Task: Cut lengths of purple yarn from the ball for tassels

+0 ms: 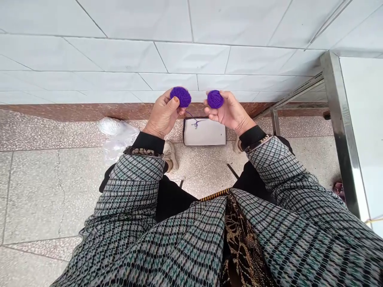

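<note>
My left hand [164, 113] grips a purple yarn ball [180, 97], its thumb pressed on the front of the winding. A strand of purple yarn [193, 117] hangs below that hand and lies loosely over the white box [205, 135] on the floor. In my right hand [230, 111] is a smaller, rounder purple yarn ball [215, 99], held between thumb and fingers. Both balls are up in front of the tiled wall, apart from each other. Whether a strand joins the two balls, I cannot tell.
A clear plastic bag with white contents [115, 129] lies on the floor at left. To the right stands a metal-framed table [344, 119] with a white top. The tiled wall [191, 57] rises just ahead. My shoe [170, 155] is left of the box.
</note>
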{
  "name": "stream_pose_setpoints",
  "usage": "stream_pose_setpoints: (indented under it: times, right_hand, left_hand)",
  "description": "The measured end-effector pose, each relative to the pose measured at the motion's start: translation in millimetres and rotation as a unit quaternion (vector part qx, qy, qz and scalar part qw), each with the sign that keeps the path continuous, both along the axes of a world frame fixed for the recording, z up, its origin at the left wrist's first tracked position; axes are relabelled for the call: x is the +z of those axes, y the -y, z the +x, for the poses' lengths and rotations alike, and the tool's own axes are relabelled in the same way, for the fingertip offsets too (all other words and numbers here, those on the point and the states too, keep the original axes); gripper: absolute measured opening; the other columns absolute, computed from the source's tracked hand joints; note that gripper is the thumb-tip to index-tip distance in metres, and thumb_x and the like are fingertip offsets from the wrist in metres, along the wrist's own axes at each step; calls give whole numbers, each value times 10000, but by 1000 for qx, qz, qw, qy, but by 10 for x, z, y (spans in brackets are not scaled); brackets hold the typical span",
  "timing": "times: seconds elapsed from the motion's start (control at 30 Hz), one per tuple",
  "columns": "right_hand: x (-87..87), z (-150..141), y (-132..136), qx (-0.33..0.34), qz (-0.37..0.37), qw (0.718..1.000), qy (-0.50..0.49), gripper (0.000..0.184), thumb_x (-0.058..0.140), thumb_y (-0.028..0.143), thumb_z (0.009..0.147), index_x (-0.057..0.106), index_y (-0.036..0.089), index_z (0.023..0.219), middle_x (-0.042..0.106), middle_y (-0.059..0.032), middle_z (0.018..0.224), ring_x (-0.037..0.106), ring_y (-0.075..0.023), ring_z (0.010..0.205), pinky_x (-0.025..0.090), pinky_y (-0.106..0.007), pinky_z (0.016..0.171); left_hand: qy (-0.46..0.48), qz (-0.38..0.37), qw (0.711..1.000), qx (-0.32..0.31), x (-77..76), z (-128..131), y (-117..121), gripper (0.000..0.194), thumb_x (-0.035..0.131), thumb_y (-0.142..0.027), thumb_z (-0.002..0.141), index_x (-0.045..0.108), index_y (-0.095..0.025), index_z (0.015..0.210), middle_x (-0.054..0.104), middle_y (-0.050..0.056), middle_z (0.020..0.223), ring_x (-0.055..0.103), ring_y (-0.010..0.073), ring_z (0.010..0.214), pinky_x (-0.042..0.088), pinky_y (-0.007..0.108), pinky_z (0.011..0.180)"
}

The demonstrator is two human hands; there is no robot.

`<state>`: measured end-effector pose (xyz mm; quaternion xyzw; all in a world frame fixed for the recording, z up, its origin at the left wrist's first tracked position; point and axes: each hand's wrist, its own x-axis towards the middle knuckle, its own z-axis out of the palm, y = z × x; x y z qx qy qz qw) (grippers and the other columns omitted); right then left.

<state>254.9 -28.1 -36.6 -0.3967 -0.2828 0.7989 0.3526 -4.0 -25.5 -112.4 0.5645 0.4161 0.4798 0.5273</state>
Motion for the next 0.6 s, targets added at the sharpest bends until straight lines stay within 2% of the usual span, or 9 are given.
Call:
stream_pose_setpoints:
  times: [0.13, 0.2, 0.27, 0.33, 0.43, 0.53, 0.6]
  right_hand:
    - [-76, 32, -39, -30, -30, 999, 10, 463, 859, 545, 1085, 507, 249, 1034, 651, 30, 882, 635, -108, 719, 566, -169, 611]
    - [-91, 22, -35, -26, -34, 999, 18, 299, 798, 414, 1117, 560, 238, 1082, 687, 26, 908, 612, -103, 702, 559, -172, 618]
    - [-90, -6, -11, 5, -27, 999, 31, 174, 756, 335, 1126, 635, 217, 1170, 746, 6, 964, 606, -99, 686, 556, -181, 614]
    - [-90, -44, 21, 49, -14, 997, 51, 223, 805, 365, 1115, 687, 205, 1216, 789, -15, 1004, 604, -97, 661, 552, -192, 589]
    - [-118, -96, 60, 102, 13, 991, 83, 447, 987, 521, 1016, 715, 225, 1211, 795, -4, 977, 626, -97, 636, 559, -204, 558]
    - [-162, -108, 72, 132, 40, 986, 97, 588, 1085, 600, 908, 705, 236, 1172, 743, 31, 871, 648, -94, 635, 565, -195, 559]
    - [-172, -81, 62, 148, 54, 982, 99, 613, 1110, 593, 874, 700, 231, 1153, 719, 42, 822, 643, -93, 632, 548, -187, 549]
  left_hand:
    - [-18, 0, 1000, 20, -138, -33, -55, 861, 851, -992, 807, 754, -282, 1284, 791, 129, 1171, 746, 246, 907, 650, 403, 791]
    - [-34, 2, 999, 22, -146, -14, -59, 859, 863, -967, 806, 747, -270, 1295, 787, 123, 1160, 758, 243, 897, 672, 412, 817]
    - [-61, 11, 998, 23, -105, 23, -35, 813, 884, -889, 830, 742, -250, 1312, 786, 120, 1181, 785, 267, 983, 701, 445, 901]
    - [-102, 21, 994, 26, -35, 78, 12, 720, 926, -739, 847, 736, -225, 1314, 792, 126, 1250, 792, 302, 1143, 707, 487, 1051]
    - [-161, 23, 987, 17, 75, 198, 104, 583, 932, -503, 859, 726, -207, 1317, 785, 136, 1359, 762, 329, 1302, 671, 518, 1208]
    - [-190, 38, 981, -12, 161, 312, 180, 515, 923, -374, 850, 740, -196, 1297, 759, 159, 1463, 716, 348, 1432, 598, 527, 1331]
    - [-188, 28, 981, -51, 209, 321, 203, 569, 934, -329, 829, 738, -194, 1345, 738, 170, 1533, 700, 353, 1473, 575, 534, 1358]
